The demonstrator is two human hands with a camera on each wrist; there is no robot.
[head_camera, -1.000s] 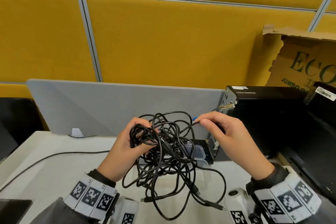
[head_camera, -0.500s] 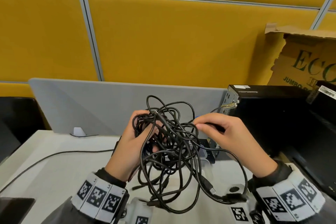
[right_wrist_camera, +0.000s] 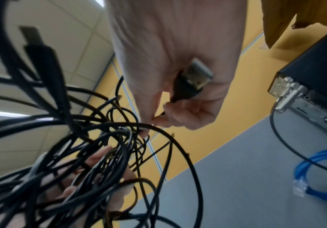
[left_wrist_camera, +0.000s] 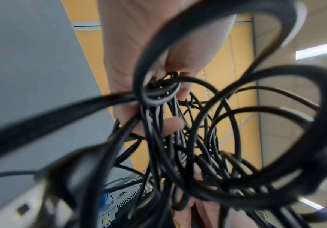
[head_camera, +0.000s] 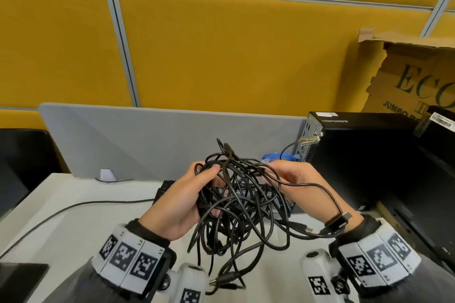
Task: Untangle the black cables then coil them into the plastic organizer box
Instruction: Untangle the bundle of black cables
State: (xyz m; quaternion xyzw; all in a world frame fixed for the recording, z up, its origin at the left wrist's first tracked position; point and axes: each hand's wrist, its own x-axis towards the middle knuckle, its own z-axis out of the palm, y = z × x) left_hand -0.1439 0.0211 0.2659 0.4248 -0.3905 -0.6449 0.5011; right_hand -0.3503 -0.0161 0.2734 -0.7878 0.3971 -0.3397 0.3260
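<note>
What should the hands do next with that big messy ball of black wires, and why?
Probably the right hand should gently draw out the strand it pinches while the left hand holds the bundle. The black cables are one knotted clump held above the desk, and a loose plug dangles by the right wrist, so that free end looks easiest to work loose.

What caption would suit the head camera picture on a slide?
Left hand grips tangled black cables above the desk while right hand pinches a strand.
</note>
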